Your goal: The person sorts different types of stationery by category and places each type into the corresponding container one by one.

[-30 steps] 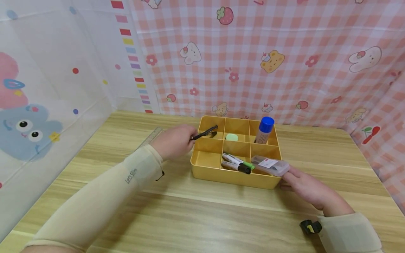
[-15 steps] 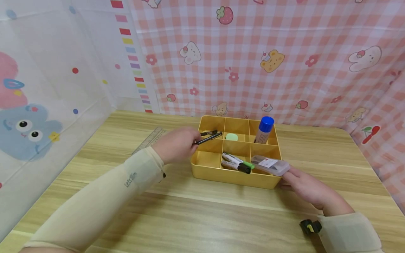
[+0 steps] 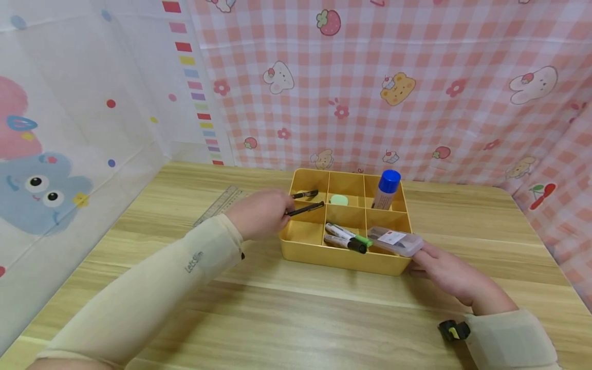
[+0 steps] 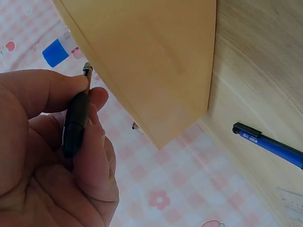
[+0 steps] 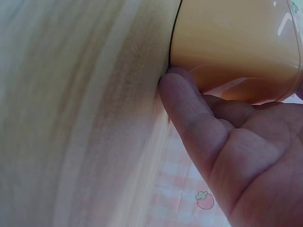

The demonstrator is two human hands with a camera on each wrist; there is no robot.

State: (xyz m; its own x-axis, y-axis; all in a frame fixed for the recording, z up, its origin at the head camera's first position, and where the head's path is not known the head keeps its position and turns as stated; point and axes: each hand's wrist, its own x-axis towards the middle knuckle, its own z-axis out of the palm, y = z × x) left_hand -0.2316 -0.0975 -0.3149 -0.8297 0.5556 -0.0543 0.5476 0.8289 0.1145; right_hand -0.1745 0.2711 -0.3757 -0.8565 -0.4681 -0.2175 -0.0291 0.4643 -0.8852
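Observation:
My left hand (image 3: pixel 261 213) pinches a slim black pen (image 3: pixel 306 208) between thumb and fingers. The pen points right, over the divider between the two left compartments of a yellow six-compartment box (image 3: pixel 341 261). Seen from the left wrist, the pen's dark end (image 4: pixel 73 137) faces the camera, beside the box's side wall. Another black pen (image 3: pixel 305 194) lies in the back left compartment. My right hand (image 3: pixel 450 280) touches the box's front right corner; in the right wrist view its fingers (image 5: pixel 187 99) lie along the wall, low by the table.
Other compartments hold a pale green item (image 3: pixel 339 200), a blue-capped glue stick (image 3: pixel 390 182), several markers (image 3: pixel 344 239) and a clear plastic case (image 3: pixel 396 241). A clear ruler (image 3: pixel 219 204) and a blue pen (image 4: pixel 270 146) lie left of the box. Patterned cloth (image 3: pixel 351 87) hangs behind.
The black pen in my left hand has shifted toward the front and tilted flatter, now over the left divider. The right hand and box have stayed put.

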